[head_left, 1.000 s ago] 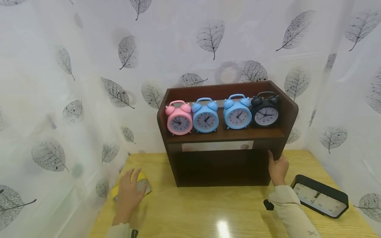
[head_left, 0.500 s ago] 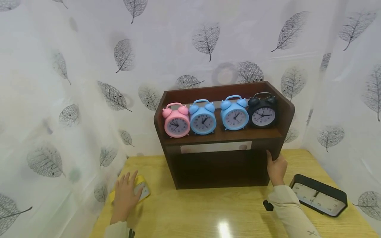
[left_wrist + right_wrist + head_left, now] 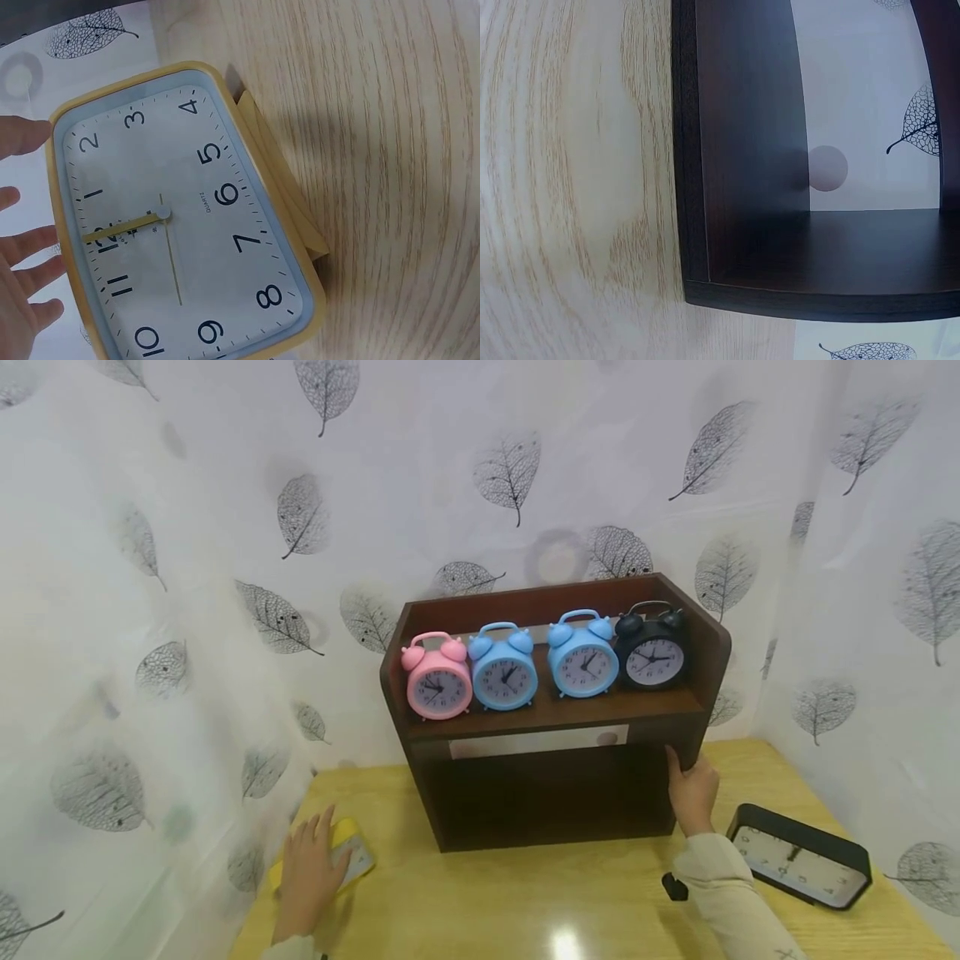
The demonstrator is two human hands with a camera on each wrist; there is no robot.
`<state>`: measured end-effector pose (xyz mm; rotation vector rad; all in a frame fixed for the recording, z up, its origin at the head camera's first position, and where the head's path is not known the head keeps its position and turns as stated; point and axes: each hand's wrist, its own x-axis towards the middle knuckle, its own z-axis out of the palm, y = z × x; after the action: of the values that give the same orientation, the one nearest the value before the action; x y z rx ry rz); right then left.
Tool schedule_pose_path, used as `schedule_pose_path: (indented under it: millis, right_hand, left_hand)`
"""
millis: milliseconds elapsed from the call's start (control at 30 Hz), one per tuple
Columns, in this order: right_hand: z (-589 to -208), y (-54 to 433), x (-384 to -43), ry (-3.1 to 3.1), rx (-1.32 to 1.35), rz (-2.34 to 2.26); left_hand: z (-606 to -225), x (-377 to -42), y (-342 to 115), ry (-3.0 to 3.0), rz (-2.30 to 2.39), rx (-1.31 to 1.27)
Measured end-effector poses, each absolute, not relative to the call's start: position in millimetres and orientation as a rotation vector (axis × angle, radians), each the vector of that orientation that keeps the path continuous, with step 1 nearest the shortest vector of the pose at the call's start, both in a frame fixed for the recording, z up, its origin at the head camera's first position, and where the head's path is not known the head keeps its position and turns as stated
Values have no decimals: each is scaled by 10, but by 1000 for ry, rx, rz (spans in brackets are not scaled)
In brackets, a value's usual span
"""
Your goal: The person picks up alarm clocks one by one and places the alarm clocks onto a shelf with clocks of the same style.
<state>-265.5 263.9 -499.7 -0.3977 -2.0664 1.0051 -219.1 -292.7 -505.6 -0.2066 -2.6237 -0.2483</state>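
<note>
A dark brown wooden shelf stands on the table, and its upper level carries a pink alarm clock, two light blue alarm clocks and a black alarm clock. My right hand grips the shelf's right side panel, thumb on the inner side; its other fingers are mostly hidden. No part of that hand shows in the right wrist view. My left hand is at a yellow-framed desk clock, its fingers spread and extended along the clock's top edge. Whether they touch the frame is unclear.
A black rectangular clock lies tilted on the wooden table, right of the right forearm. Beside that sleeve is a small black object, its kind unclear. Leaf-patterned white sheeting encloses the table at the back and sides.
My left hand has shifted slightly left over the yellow clock, uncovering more of its right part. My right hand keeps its grip on the shelf. The head view has turned slightly.
</note>
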Motion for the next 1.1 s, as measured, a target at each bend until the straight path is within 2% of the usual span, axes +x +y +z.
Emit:
schedule_pose_path:
  millis: [1100]
  right_hand:
    - [-5024, 2646, -2661, -2042, -302, 988]
  left_hand:
    - [-5124, -2227, -3076, -2920, -281, -37]
